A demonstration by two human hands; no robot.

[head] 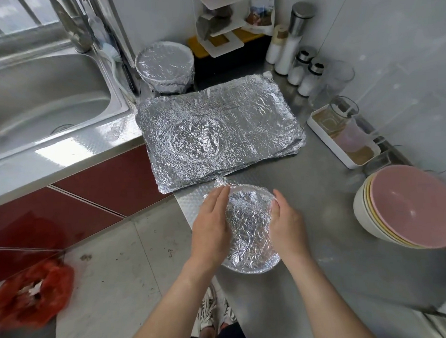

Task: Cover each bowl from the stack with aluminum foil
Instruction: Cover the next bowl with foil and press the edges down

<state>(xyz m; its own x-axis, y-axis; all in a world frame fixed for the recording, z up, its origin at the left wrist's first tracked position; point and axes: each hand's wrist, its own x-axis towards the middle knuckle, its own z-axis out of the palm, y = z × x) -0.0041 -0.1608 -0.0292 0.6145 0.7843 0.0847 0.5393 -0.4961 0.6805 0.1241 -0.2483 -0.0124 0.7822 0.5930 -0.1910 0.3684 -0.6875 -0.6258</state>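
Observation:
A bowl wrapped in crinkled aluminum foil point(249, 228) sits near the front edge of the steel counter. My left hand point(212, 219) lies flat against its left side with straight fingers. My right hand point(284, 222) presses the foil on the right side, fingers bent over the rim. A pile of flat foil sheets point(253, 117) lies behind the bowl, with a round dent in it. A stack of uncovered bowls point(405, 210), pink one on top, stands at the right. Foil-covered bowls point(164, 64) are stacked at the back by the sink.
A steel sink point(45, 99) fills the left. Salt shakers and bottles point(299, 62) and a white tray with glass jars point(342, 137) line the right wall. A white rack point(222, 24) stands at the back. A red bag point(31, 294) lies on the floor.

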